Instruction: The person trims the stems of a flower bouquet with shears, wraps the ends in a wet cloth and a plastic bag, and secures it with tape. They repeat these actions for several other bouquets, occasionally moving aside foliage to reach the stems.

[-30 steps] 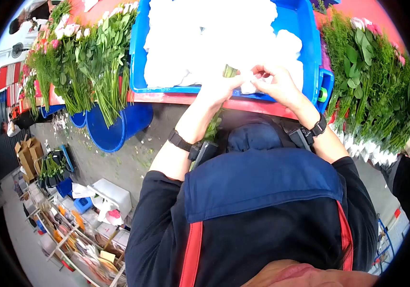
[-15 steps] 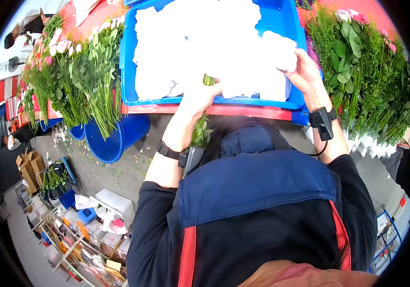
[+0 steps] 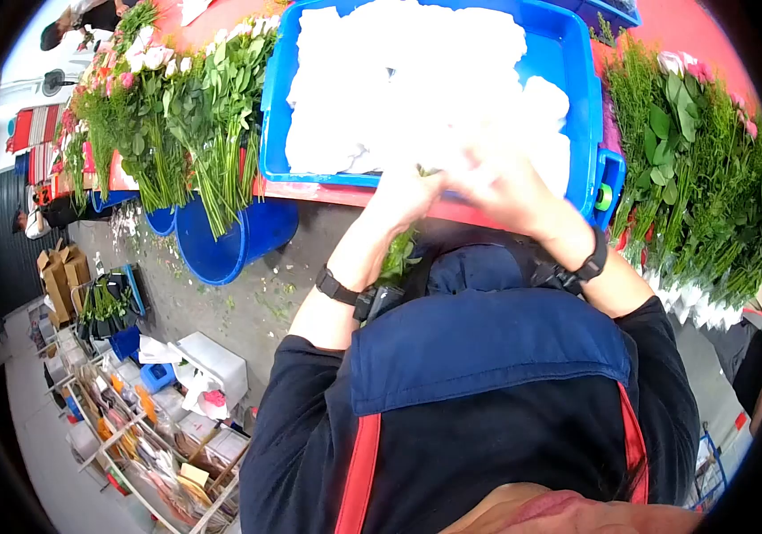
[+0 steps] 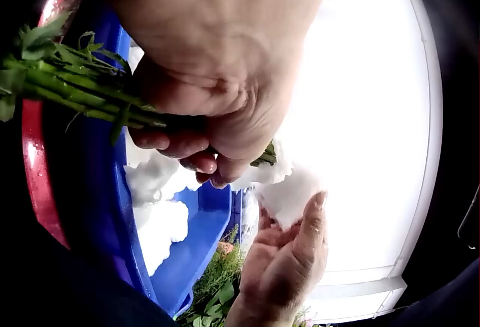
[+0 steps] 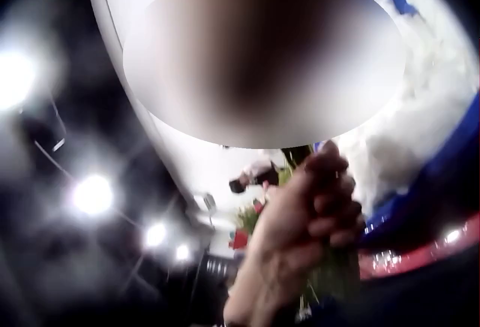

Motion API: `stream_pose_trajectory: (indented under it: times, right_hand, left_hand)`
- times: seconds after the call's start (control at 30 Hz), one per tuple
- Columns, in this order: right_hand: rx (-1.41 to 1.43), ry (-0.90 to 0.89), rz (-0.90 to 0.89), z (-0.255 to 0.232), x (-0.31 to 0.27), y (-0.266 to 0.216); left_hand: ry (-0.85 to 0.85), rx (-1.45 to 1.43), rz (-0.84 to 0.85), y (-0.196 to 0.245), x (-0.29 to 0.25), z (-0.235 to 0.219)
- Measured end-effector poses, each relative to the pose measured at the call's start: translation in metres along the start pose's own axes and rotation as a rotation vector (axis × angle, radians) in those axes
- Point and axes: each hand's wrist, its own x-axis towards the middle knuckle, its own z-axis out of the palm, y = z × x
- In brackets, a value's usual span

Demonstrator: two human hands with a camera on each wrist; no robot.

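Note:
My left hand [image 3: 406, 190] grips a bunch of green stems [image 3: 396, 255] at the near rim of a blue tub [image 3: 272, 133] filled with white wadding [image 3: 416, 80]. In the left wrist view its fingers [image 4: 201, 156] are curled round the stems [image 4: 82, 90], whose cut ends poke out past the fingers. My right hand [image 3: 507, 189] is close against the left one, blurred in the head view. From the left wrist it shows below, my right hand [image 4: 289, 259] holding a small white wad [image 4: 289, 194] just under the stem ends. The right wrist view shows the left hand [image 5: 315, 207] on the stems [image 5: 330, 271].
The tub sits on a red table [image 3: 345, 191]. Bunches of flowers [image 3: 158, 98] lie to its left over blue buckets [image 3: 229, 240]. Greenery with pink blooms [image 3: 701, 160] is heaped at the right. A green tape roll [image 3: 603, 173] hangs by the tub's corner. Boxes and shelves [image 3: 132, 418] stand on the floor.
Half a second ago my right hand reached out to the wadding at the tub's right side. It has come back to the stem ends with a white wad. The left hand kept its hold.

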Motion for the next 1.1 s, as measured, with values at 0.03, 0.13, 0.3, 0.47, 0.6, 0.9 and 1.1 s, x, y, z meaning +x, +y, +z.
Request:
stream_pose_trajectory:
  times: [0.03, 0.13, 0.3, 0.47, 0.6, 0.9, 1.1]
  right_hand:
    - [-0.162, -0.029, -0.2, 0.005, 0.009, -0.011]
    - [0.072, -0.031, 0.077, 0.012, 0.009, 0.003]
    - [0.692, -0.1, 0.524, 0.026, 0.014, 0.006]
    - [1.02, -0.064, 0.628, 0.034, 0.02, -0.013]
    - [1.035, -0.301, 0.797, 0.041, 0.02, 0.0]
    - [1.301, -0.202, 0.802, 0.071, 0.023, 0.011]
    - [0.598, 0.1, 0.513, 0.06, 0.046, 0.075]
  left_hand:
    - [-0.009, -0.007, 0.007, -0.001, 0.0, -0.001]
    - [-0.046, -0.076, 0.014, 0.002, -0.006, 0.0]
    - [-0.132, -0.48, -0.07, -0.009, -0.012, -0.006]
    - [-0.161, -0.504, -0.061, -0.01, -0.009, -0.011]
    - [-0.146, -0.53, -0.046, -0.017, -0.006, -0.014]
    - [-0.017, -0.349, 0.104, -0.027, -0.013, -0.026]
    - [0.346, 0.275, 0.17, -0.021, -0.004, -0.065]
